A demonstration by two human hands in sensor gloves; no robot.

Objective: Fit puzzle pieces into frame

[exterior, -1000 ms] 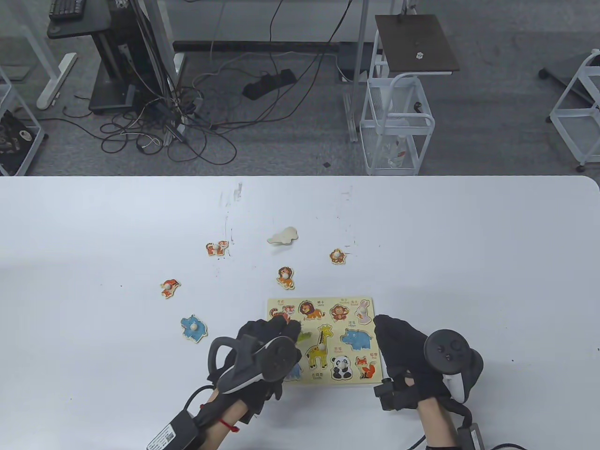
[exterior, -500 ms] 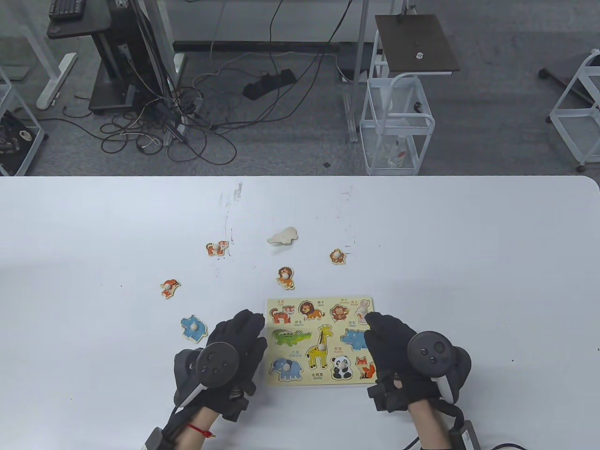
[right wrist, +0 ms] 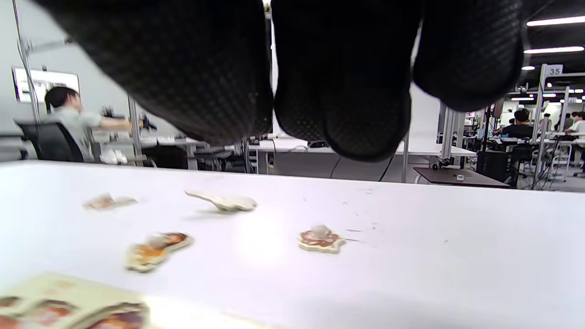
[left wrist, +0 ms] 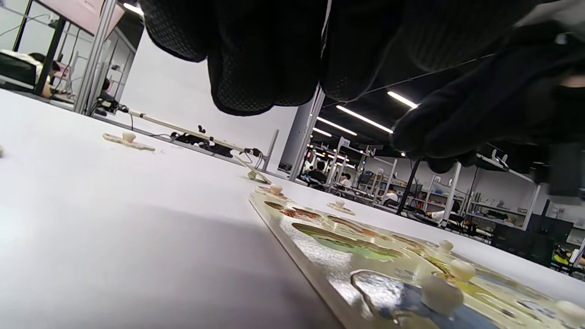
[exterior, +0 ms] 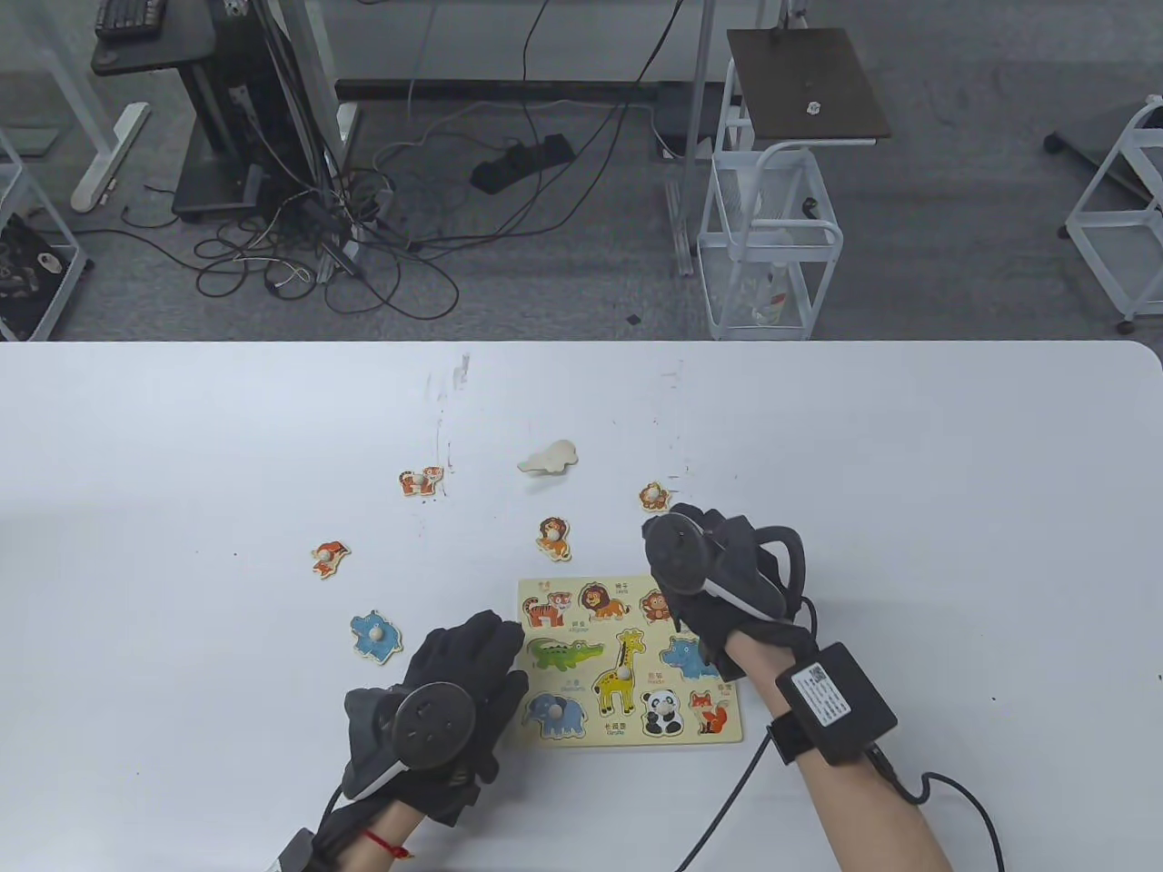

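Left hand: the left hand (exterior: pixel 454 677) lay flat on the counter (exterior: pixel 909 472) at the puzzle frame's left edge, fingers (exterior: pixel 482 636) straight and holding nothing.
Right hand: the right hand (exterior: pixel 718 590) hovered over the frame's upper right corner, near the monkey piece; its fingers (right wrist: pixel 343 91) hung loosely curled with nothing in them.
Puzzle frame: the puzzle frame (exterior: pixel 627 736) lay flat on the counter between the hands, with the elephant, giraffe and panda pieces seated in it.
Loose pieces: the monkey piece (exterior: pixel 652 496), lion piece (exterior: pixel 552 536), tiger piece (exterior: pixel 421 480), fox piece (exterior: pixel 329 556), hippo piece (exterior: pixel 374 636) and a face-down piece (exterior: pixel 549 456) lay scattered on the counter beyond and left of the frame.
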